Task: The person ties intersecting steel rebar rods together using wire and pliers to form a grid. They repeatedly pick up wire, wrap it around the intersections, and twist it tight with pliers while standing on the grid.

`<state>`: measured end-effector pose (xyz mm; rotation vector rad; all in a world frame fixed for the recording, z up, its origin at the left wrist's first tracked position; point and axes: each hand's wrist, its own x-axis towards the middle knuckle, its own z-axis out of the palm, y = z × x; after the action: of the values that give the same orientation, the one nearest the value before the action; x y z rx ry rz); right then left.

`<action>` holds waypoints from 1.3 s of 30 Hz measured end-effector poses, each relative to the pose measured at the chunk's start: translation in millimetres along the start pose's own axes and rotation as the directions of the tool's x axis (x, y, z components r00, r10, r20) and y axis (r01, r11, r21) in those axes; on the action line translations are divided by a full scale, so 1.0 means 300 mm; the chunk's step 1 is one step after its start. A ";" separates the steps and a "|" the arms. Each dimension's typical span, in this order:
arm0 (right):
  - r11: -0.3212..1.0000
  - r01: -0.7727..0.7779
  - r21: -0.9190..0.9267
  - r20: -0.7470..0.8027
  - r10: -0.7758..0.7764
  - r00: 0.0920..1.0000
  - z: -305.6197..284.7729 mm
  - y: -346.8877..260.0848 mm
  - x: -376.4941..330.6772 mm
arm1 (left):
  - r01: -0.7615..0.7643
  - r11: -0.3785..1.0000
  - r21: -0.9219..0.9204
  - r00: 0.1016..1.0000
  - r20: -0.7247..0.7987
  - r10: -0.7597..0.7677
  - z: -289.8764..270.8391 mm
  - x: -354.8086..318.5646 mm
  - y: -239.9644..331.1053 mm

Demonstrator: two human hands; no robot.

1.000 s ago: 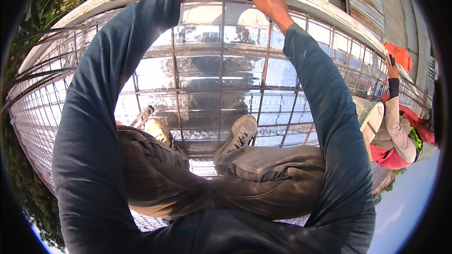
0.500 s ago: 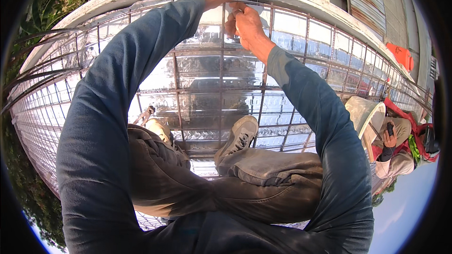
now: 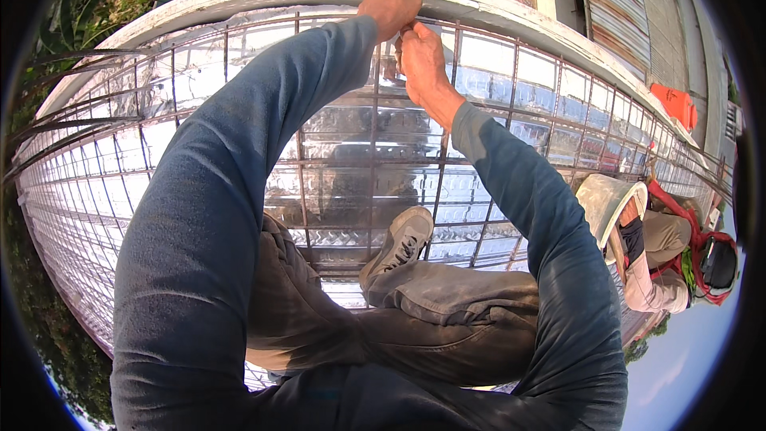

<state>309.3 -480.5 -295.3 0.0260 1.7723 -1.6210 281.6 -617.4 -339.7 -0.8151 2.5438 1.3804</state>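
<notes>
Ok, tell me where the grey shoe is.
In the head view, the grey shoe sits near centre, resting on the rebar grid, between the person's two sleeves and below both hands.

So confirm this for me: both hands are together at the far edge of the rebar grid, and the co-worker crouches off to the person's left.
Wrong on one point. In the head view the left hand and right hand do meet at the far edge of the rebar grid, but the crouching co-worker is off to the person's right, not the left.
</notes>
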 end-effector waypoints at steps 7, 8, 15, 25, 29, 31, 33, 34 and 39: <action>0.976 0.040 -0.215 0.112 -0.016 0.994 -0.171 -0.007 0.034 | 0.119 0.943 -0.311 0.992 0.086 -0.096 0.007 -0.046 0.034; 0.976 0.024 -0.217 0.120 0.002 0.993 -0.178 -0.014 0.032 | 0.100 0.917 -0.385 0.994 0.084 -0.073 -0.003 -0.050 0.008; 0.940 0.077 -0.332 0.217 -0.004 0.976 -0.141 0.045 0.076 | -0.060 0.945 -0.322 0.997 0.033 0.074 -0.117 -0.072 -0.040; 0.982 0.062 -0.176 0.157 -0.034 0.987 -0.091 0.104 0.075 | -0.082 0.983 -0.165 0.993 0.071 0.095 -0.054 -0.159 0.053; 1.000 -0.012 -0.029 0.152 0.016 0.988 -0.061 0.107 0.056 | -0.137 0.956 -0.260 0.975 0.135 0.177 -0.078 -0.129 0.004; 0.997 -0.051 0.053 0.132 0.044 0.990 -0.054 0.122 0.054 | -0.028 0.880 -0.474 0.989 0.116 0.094 -0.056 -0.136 0.005; 0.989 -0.092 0.117 0.145 0.075 0.987 -0.049 0.124 0.050 | 0.019 0.853 -0.521 0.994 0.104 0.042 -0.043 -0.140 -0.013; 0.983 -0.112 0.148 0.152 0.090 0.984 -0.047 0.124 0.050 | 0.041 0.838 -0.544 0.995 0.099 0.015 -0.036 -0.142 -0.021; 0.962 -0.129 0.242 0.190 0.083 0.978 -0.095 0.135 0.060 | -0.026 0.905 -0.425 0.996 -0.092 -0.015 0.006 -0.151 0.013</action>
<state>301.3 -455.2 -340.7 0.0914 1.3978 -1.7056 317.6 -596.2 -321.5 -0.9551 2.3336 1.9860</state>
